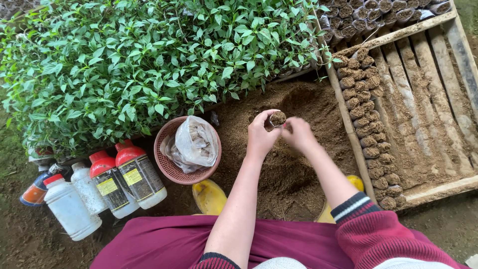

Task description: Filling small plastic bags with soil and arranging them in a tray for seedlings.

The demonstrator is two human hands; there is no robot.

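My left hand holds a small soil-filled seedling bag upright between thumb and fingers, above a heap of loose brown soil. My right hand is pressed against the bag's right side, fingers curled on it. Both forearms reach out from my lap, the sleeves pushed back. To the right, a wooden slatted frame holds rows of filled soil bags along its left side.
A dense bed of green seedlings fills the upper left. A pink basket holds a clear plastic bag. Several plastic bottles stand at lower left. Yellow boots show by my maroon skirt.
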